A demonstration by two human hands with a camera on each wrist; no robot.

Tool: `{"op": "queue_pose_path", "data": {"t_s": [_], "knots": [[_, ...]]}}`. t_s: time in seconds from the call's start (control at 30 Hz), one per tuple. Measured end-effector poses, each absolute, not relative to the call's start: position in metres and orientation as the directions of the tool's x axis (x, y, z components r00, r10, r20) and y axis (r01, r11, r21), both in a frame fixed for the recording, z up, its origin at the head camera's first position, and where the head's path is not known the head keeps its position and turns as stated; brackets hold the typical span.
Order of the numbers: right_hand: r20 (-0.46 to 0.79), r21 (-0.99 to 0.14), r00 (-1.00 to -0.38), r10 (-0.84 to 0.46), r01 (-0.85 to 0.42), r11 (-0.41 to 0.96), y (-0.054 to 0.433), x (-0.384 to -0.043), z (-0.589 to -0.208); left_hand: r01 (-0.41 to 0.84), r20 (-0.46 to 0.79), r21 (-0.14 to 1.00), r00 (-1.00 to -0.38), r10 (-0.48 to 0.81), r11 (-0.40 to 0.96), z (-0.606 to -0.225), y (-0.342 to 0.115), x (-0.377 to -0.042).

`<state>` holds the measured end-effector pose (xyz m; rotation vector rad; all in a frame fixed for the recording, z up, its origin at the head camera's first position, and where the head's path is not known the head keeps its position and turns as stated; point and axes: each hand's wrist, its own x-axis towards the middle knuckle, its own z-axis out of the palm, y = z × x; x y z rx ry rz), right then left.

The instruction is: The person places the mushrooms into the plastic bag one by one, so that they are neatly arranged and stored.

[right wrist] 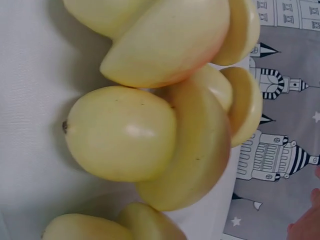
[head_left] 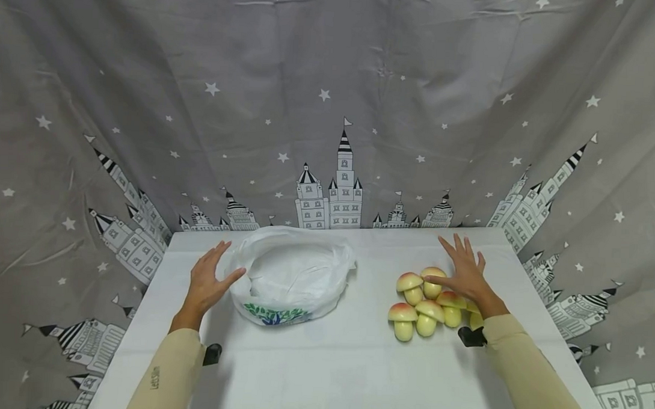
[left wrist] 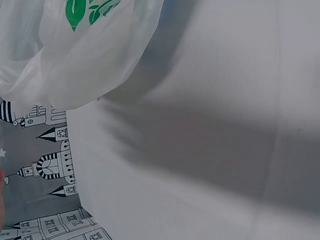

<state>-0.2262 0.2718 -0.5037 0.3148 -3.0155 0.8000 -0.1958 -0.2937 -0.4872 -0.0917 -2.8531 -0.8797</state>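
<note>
A white plastic bag (head_left: 298, 282) with a green leaf print lies with its mouth spread wide on the left of the table. Beside its left edge my left hand (head_left: 207, 283) hovers, fingers extended and thumb toward the bag. Toward the right lies a cluster of several toy mushrooms (head_left: 401, 320) with yellow stems and reddish-yellow caps. Over the cluster's far right side is my right hand (head_left: 467, 274), fingers spread; it hides part of some mushrooms. The right wrist view shows the mushrooms (right wrist: 122, 132) close up. Neither hand holds anything.
The white table (head_left: 321, 379) bears the bag and mushrooms. Behind and at both sides hangs a grey curtain (head_left: 332, 66) printed with stars and castles. A dark wrist device (head_left: 212, 354) sits by the left sleeve, and another (head_left: 471, 336) by the right.
</note>
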Motion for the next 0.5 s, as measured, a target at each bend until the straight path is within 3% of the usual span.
{"op": "queue_pose_path", "data": {"t_s": [0.33, 0.5], "knots": [[0.066, -0.558, -0.977, -0.205, -0.206, 0.804, 0.276, -0.227, -0.515, -0.096, -0.033, 0.700, -0.994, -0.102, 0.707, -0.490, -0.296, -0.192], [0.061, -0.589, -0.977, -0.202, -0.199, 0.783, 0.281, -0.227, -0.522, -0.124, -0.061, 0.754, -0.991, -0.119, 0.645, -0.494, -0.294, -0.191]]}}
